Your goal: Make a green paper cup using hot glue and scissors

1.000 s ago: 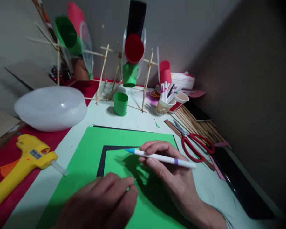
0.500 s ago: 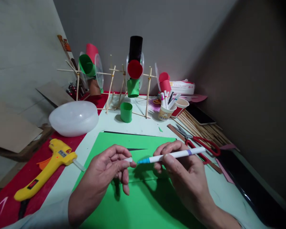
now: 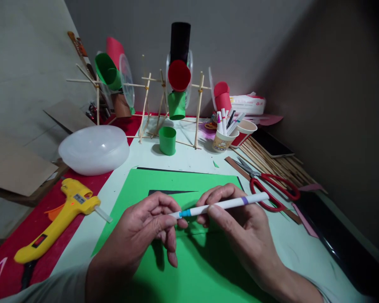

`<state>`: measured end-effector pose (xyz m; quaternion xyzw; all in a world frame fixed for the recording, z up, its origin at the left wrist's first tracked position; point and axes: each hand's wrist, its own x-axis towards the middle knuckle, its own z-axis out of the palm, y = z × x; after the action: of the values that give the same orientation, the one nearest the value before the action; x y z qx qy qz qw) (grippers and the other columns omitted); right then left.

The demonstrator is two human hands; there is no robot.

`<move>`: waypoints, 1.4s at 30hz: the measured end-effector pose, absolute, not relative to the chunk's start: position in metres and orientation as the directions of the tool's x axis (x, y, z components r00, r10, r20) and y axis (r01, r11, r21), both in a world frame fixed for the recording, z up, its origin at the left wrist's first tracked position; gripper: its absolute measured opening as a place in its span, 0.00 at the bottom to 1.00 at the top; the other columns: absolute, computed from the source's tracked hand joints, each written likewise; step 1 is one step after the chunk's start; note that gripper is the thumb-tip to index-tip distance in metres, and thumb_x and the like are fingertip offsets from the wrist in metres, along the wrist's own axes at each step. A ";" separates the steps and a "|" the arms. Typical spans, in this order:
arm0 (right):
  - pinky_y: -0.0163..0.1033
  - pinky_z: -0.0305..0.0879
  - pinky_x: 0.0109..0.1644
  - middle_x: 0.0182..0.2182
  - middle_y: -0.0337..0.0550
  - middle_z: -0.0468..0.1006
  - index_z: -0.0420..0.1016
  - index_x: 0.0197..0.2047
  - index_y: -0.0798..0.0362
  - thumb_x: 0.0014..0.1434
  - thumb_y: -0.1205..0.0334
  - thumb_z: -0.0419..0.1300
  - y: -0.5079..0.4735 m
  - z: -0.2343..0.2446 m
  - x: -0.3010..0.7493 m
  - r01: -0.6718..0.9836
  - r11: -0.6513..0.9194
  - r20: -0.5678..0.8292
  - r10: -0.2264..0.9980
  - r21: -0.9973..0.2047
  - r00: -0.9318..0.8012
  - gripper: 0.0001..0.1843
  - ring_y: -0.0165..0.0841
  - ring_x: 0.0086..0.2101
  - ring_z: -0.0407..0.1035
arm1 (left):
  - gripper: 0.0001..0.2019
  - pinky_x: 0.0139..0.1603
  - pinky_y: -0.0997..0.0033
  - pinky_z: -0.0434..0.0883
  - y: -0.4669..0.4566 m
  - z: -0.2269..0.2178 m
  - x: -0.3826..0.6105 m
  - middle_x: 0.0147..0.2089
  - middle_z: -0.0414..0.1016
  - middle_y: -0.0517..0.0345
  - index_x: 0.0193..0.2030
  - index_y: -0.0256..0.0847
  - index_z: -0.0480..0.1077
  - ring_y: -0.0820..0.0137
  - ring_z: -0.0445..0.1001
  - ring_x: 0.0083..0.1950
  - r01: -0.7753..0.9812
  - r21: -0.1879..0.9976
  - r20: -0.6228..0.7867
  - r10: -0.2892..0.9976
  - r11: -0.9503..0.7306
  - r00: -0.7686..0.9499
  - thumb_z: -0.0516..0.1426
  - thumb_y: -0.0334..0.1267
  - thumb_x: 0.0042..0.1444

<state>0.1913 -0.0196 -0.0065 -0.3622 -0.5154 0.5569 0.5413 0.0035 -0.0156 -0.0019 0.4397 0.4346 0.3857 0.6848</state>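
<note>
My right hand (image 3: pixel 240 223) grips a white marker (image 3: pixel 227 204) with a blue tip and a purple band, held level over the green paper (image 3: pixel 183 261). My left hand (image 3: pixel 145 229) pinches the marker's white cap (image 3: pixel 174 214) between thumb and forefinger and presses it against the blue tip. Both hands hover above the green sheet, which lies over a black sheet (image 3: pixel 167 192) on the pale table.
A yellow glue gun (image 3: pixel 55 221) lies at left beside a white plastic bowl (image 3: pixel 93 149). Red scissors (image 3: pixel 271 187) and wooden sticks (image 3: pixel 278 166) lie at right. Behind stand a stick frame with paper cups (image 3: pixel 177 92), a green paper tube (image 3: pixel 167 140) and cups of markers (image 3: pixel 224 134).
My left hand lifted off the green paper with the cap. The two hands came together, and the cap now meets the marker's blue tip. The camera view pulled back.
</note>
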 end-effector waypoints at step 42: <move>0.29 0.60 0.23 0.23 0.37 0.75 0.74 0.44 0.56 0.65 0.51 0.60 -0.010 -0.025 0.196 -0.441 -0.315 0.002 0.812 -0.841 -0.584 0.15 0.23 0.18 0.60 | 0.08 0.39 0.77 0.70 -0.007 -0.010 -0.011 0.36 0.76 0.56 0.45 0.38 0.73 0.72 0.73 0.37 0.392 0.581 0.527 0.697 -0.713 0.487 0.54 0.26 0.64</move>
<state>0.1963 -0.0103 -0.0247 -0.2176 -0.4264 0.7811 0.4008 -0.0114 -0.0069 -0.0098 0.8397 0.3241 0.3892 0.1959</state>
